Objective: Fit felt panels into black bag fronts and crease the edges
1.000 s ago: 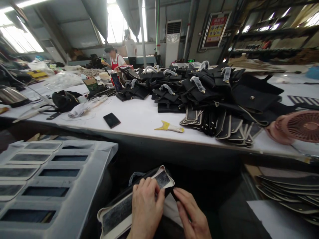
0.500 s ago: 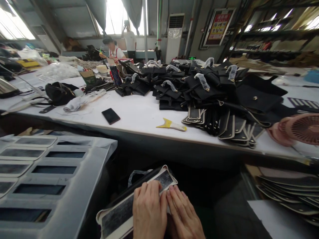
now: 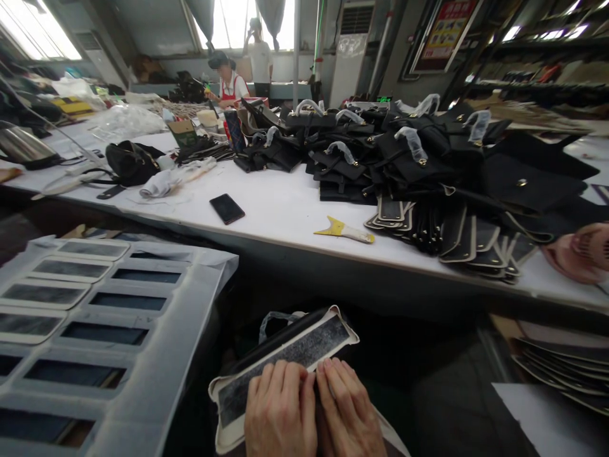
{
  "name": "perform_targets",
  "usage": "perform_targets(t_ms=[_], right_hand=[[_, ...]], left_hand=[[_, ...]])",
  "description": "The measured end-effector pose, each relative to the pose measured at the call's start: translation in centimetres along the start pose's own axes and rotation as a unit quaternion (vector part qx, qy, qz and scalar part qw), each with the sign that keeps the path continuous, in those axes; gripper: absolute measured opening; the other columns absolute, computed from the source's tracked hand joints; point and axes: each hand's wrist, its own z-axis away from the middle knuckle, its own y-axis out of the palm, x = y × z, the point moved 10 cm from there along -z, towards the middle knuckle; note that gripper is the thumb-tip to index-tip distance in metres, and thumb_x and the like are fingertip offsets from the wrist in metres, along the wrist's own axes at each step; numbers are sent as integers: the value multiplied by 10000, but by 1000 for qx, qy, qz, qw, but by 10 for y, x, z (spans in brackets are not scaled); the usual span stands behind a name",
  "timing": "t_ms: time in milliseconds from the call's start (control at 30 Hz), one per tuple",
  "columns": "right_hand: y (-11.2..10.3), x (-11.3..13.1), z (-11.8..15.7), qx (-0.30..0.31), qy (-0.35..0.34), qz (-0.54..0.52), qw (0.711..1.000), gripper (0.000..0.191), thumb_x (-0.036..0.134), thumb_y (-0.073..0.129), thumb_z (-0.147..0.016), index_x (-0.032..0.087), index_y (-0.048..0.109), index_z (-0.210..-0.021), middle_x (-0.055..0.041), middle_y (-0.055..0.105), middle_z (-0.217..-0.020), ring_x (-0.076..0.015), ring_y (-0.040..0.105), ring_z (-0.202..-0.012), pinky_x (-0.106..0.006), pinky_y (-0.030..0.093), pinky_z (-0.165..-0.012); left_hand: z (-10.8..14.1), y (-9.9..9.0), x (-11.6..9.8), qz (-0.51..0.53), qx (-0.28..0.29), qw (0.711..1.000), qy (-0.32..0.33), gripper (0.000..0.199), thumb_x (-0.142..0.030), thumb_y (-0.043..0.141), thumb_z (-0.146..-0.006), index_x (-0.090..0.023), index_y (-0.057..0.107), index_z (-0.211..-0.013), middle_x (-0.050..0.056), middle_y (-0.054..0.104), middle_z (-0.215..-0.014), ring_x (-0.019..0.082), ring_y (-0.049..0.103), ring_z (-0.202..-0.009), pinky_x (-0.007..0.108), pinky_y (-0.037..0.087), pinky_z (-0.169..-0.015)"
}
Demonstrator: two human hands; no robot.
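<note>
A black handbag (image 3: 309, 346) lies tilted low in front of me. Its dark, speckled rectangular panel has a cream border with raised corners, and a plastic-wrapped handle (image 3: 269, 324) shows behind it. Across the near long edge of the panel, my left hand (image 3: 280, 406) is closed with fingers bent over the border. Close beside it, my right hand (image 3: 349, 406) pinches the same edge, its fingers together. Both thumbs and the bag's underside are mostly hidden.
A white table (image 3: 276, 216) ahead carries a phone (image 3: 227, 208), a yellow tool (image 3: 343, 230), a heap of black handbags (image 3: 404, 152) and a pink fan (image 3: 583, 254). Cream-edged panels (image 3: 71, 270) lie on a sheet at left; more strips (image 3: 566, 371) are stacked at right. Two people are behind the table.
The view has swung slightly left, shifting the scene rightward. Both hands have slid along the near edge toward the bag's lower left end and sit closer together, fingers more curled.
</note>
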Motion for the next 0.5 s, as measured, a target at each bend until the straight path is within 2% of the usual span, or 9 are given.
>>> perform_targets(t_ms=[100,500], right_hand=[[-3,10,-7,-10,-5,-15,1000,384,69,319,-956,43,694,-1030,-148,715,-1050,-265,635,-1074,-403,530,-898],[1,43,-13,0,-56,-59,997,394,90,318,-965,52,704,-1031,-149,721,-1028,-255,638,-1064,-394,542,-881]], left_hand=[[5,-7,5,-2,-7,1000,-1,188,-174,483,-939,-219,553,-770,7,585,-720,216,509,-715,360,281,-711],[30,-35,31,6,-61,996,-69,203,-167,482,-923,-230,571,-751,1,598,-710,215,531,-734,398,314,-773]])
